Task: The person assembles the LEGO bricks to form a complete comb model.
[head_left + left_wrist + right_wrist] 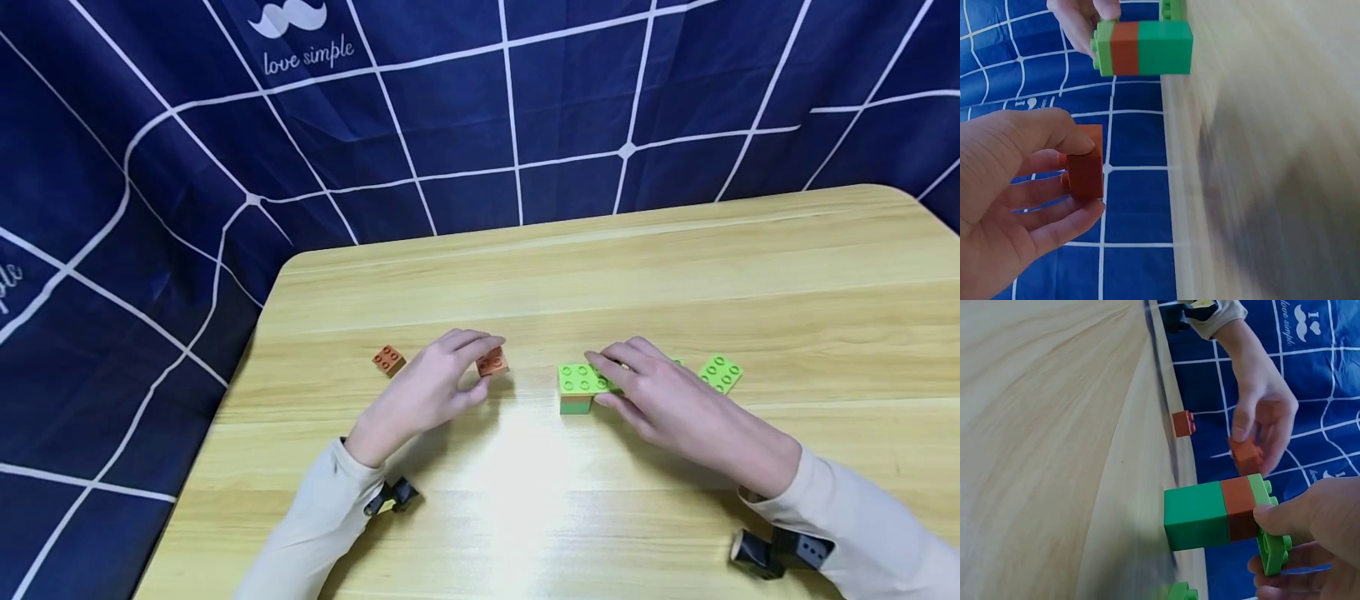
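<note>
My left hand pinches an orange toy building brick between thumb and fingers, raised over the table. In the left wrist view, this orange brick is held with its studs toward the palm. My right hand grips a light green brick that tops a small stack. Below it in the right wrist view come an orange layer and a darker green block. The light green brick overhangs the stack on the right hand's side, with the thumb on it and the fingers curled beneath, partly hidden.
Another orange brick lies left of my left hand. Beyond my right hand is a separate light green brick. The wooden table meets a dark blue cloth with white lines behind and at left.
</note>
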Demonstrator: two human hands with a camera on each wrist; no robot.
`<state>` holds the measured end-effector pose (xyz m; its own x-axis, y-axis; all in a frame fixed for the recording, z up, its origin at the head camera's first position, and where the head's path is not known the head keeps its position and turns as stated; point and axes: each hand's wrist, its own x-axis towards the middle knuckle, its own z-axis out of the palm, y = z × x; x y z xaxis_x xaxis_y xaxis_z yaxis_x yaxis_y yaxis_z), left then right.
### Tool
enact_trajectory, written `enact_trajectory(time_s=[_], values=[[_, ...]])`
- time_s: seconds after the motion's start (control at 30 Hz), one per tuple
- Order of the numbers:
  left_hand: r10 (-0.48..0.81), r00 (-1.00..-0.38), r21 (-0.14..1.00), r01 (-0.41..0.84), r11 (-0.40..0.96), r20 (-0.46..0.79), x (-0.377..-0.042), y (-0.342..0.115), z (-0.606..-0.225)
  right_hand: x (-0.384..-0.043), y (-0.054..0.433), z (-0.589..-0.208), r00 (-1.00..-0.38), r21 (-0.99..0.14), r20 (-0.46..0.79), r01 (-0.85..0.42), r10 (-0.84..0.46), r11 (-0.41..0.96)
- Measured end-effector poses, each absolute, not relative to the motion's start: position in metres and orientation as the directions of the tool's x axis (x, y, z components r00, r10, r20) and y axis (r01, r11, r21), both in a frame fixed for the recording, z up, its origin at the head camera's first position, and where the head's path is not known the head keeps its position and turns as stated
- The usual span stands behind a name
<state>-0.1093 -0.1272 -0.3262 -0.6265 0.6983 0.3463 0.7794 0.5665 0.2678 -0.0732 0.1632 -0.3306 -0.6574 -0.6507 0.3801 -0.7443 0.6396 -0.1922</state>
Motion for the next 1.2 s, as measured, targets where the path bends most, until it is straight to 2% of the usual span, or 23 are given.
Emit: enact_trajectory(time_s=[0.23, 0.5, 0.83, 1.2], values=[[0.711, -0.606, 0.271, 0.795, 0.543, 0.355, -0.104, -0.113, -0.318, -0.070, 0.165, -0.332, -0.650, -0.110, 0.362, -0.742, -0.669, 0.661], [0.730, -0.569, 0.323, 0.820, 0.472, 0.379, -0.097, -0.097, -0.308, -0.064, 0.168, -0.332, -0.684, -0.073, 0.296, -0.713, -0.667, 0.698], [0.778, -0.521, 0.327, 0.847, 0.419, 0.352, -0.096, -0.079, -0.303, -0.065, 0.171, -0.333, -0.662, -0.057, 0.327, -0.726, -0.675, 0.685], [0.785, -0.515, 0.364, 0.844, 0.393, 0.345, -0.098, -0.065, -0.308, -0.066, 0.171, -0.334, -0.635, -0.040, 0.374, -0.740, -0.676, 0.672]])
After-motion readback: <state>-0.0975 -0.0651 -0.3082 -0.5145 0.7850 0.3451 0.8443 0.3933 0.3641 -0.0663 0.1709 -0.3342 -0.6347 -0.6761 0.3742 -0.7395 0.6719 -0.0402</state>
